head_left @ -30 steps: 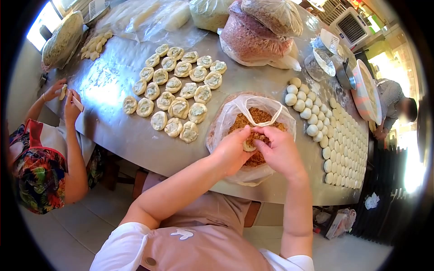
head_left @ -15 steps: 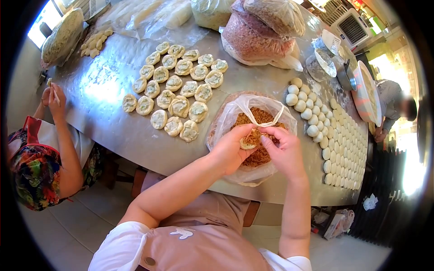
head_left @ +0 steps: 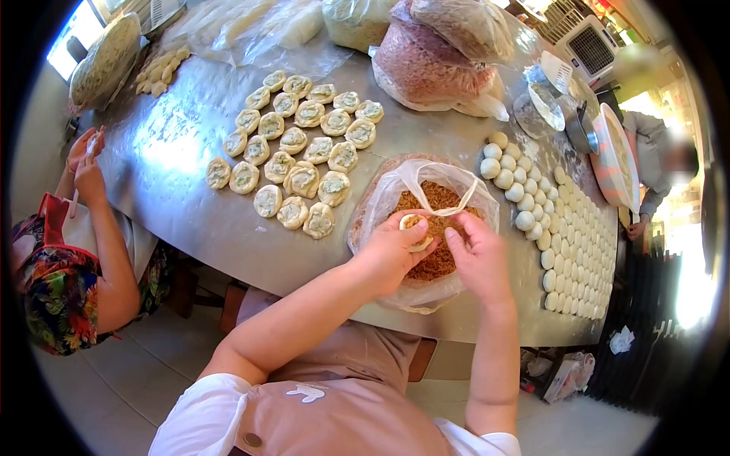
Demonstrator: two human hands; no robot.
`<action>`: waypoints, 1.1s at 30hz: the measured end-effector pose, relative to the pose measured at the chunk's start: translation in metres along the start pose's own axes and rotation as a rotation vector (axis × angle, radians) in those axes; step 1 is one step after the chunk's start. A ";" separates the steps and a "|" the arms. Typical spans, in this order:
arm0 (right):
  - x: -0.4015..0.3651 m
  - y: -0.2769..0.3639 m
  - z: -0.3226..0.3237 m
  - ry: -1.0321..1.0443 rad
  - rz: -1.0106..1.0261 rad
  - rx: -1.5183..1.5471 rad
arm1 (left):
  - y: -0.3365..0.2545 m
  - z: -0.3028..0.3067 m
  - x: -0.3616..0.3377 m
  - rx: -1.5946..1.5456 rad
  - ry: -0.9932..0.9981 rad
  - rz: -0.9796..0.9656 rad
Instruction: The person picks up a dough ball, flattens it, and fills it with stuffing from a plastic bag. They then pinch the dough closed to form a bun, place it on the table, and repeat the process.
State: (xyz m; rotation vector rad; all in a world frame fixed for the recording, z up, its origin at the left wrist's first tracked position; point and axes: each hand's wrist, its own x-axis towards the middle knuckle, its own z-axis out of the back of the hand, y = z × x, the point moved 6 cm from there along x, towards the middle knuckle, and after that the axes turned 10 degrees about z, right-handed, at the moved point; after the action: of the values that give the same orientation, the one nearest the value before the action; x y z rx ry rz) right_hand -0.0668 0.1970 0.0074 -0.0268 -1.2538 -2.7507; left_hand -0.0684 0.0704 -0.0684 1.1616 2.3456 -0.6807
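Observation:
My left hand (head_left: 393,254) is closed around a round piece of dough (head_left: 415,230) with brown filling in its middle. Close by on the right, my right hand (head_left: 477,254) is over the filling, its thumb and fingers bent toward each other; the fingertips are slightly blurred, and whether they hold anything cannot be made out. Both hands are above an open clear plastic bag (head_left: 484,199) of reddish-brown crumbly filling (head_left: 437,261), which lies on the metal table.
Filled dough rounds (head_left: 302,179) cover the metal table (head_left: 182,205) left of the bag. Plain dough balls (head_left: 525,220) stand in rows at right. Large filled bags (head_left: 433,68) and a pink-white basin (head_left: 612,159) are farther back. Co-workers are at the left and right edges.
My right hand has drawn slightly away from the dough, whose rim and filling now show more. The left co-worker's hands have shifted, and the person at the right has moved a little.

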 end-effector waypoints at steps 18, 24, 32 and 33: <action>-0.020 0.023 -0.036 -0.176 0.505 -0.299 | 0.008 -0.017 -0.022 0.255 0.061 0.178; -0.020 0.019 -0.026 -0.281 0.458 -0.020 | 0.011 -0.030 -0.023 -0.097 0.432 0.237; -0.030 0.046 -0.042 -0.432 0.390 -0.328 | 0.019 -0.015 -0.015 0.193 0.140 0.152; -0.030 0.045 -0.041 -0.453 0.382 -0.280 | 0.017 -0.015 -0.015 0.225 0.118 0.141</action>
State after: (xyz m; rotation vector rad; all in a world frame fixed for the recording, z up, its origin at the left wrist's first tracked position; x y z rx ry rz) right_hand -0.0303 0.1402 0.0122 -0.8588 -0.8086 -2.6216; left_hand -0.0481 0.0793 -0.0523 1.4863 2.2992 -0.8642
